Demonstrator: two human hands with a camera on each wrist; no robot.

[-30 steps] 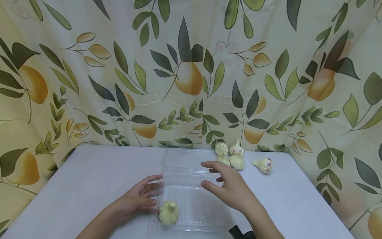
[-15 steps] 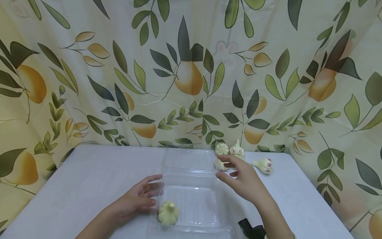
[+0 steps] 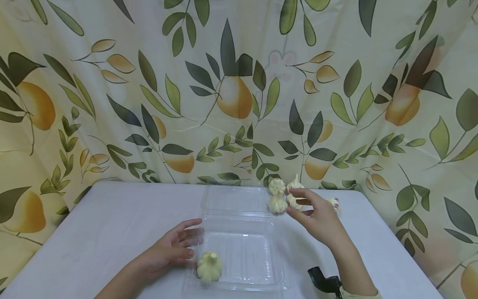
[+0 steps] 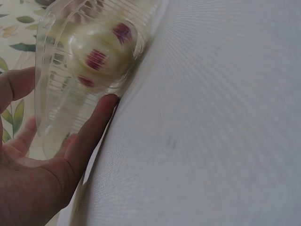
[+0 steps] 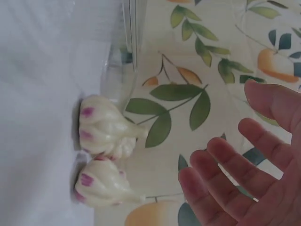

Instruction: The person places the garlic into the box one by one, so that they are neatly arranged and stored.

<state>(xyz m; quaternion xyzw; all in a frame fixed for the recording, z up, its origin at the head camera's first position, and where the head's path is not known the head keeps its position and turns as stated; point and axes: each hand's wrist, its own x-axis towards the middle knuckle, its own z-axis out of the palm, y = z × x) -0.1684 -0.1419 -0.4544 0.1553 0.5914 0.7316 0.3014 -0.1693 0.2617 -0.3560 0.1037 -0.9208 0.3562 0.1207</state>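
A clear plastic clamshell box (image 3: pixel 257 253) lies with its lid (image 3: pixel 235 199) folded back on the table. In its near left corner sits a garlic bulb (image 3: pixel 210 268); the left wrist view shows this garlic bulb (image 4: pixel 101 54) with purple patches through the clear wall. My left hand (image 3: pixel 168 251) rests at the box's left side, fingers loosely spread. My right hand (image 3: pixel 321 218) hovers near a cluster of garlic bulbs (image 3: pixel 277 203) at the back, partly covering some. In the right wrist view, the fingers of my right hand (image 5: pixel 249 174) are spread and hold nothing, apart from two garlic bulbs (image 5: pixel 106 127).
Beyond the cluster another garlic bulb (image 3: pixel 334 203) lies on the white tabletop (image 3: pixel 142 207), mostly hidden by my right hand. A black angled object (image 3: pixel 323 280) is by my right wrist. A leaf-and-fruit patterned curtain (image 3: pixel 231 104) hangs behind the table.
My right hand has moved rightward from over the box to the garlic cluster, and the black object has shifted right with it. My left hand has stayed at the box's side.
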